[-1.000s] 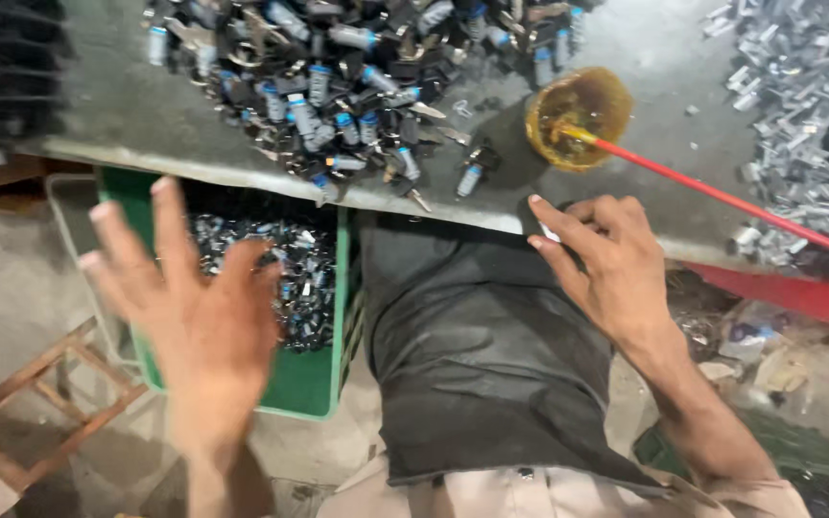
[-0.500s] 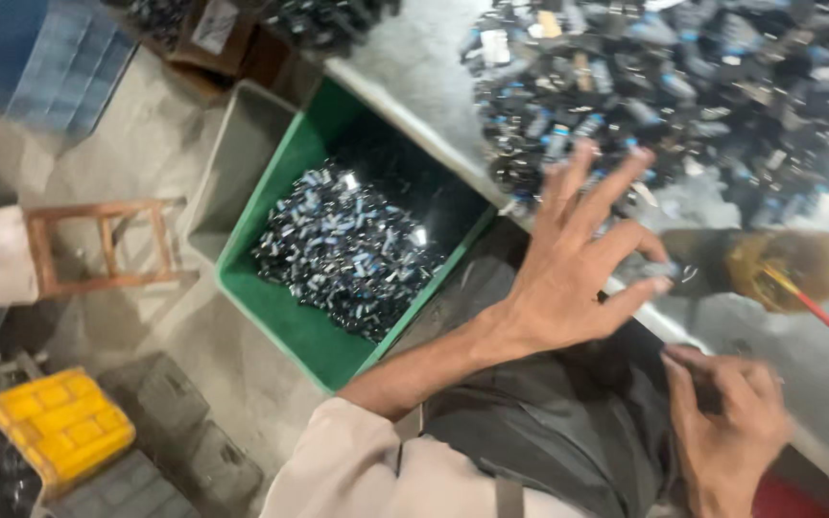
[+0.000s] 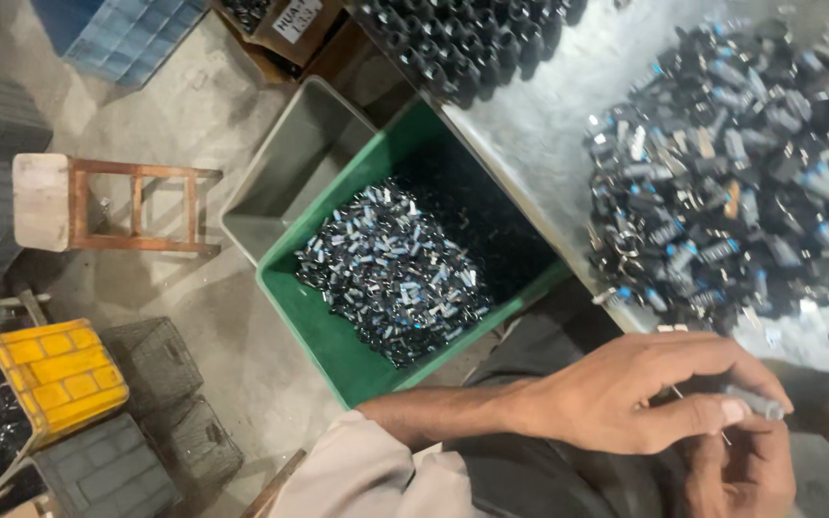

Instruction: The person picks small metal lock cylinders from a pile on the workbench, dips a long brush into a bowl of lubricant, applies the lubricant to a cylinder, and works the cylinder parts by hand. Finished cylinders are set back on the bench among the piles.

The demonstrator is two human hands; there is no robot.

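Note:
My left hand reaches across my lap and pinches a small grey cylindrical part between thumb and fingertips. Just below it, my right hand has its fingers curled up toward the same part, and its grip is mostly hidden by the left hand. Both hands hover at the near edge of a metal table. A big pile of black, silver and blue-tipped parts lies on that table. To the left of my lap, a green crate on the floor holds several shiny small parts.
A grey bin stands beside the green crate. On the concrete floor are a wooden stool, a yellow crate, dark crates and a blue crate. More black parts lie on the table's far end.
My left hand has dropped from raised with spread fingers to pinch the grey part at my right hand. The view has shifted, showing more floor at the left.

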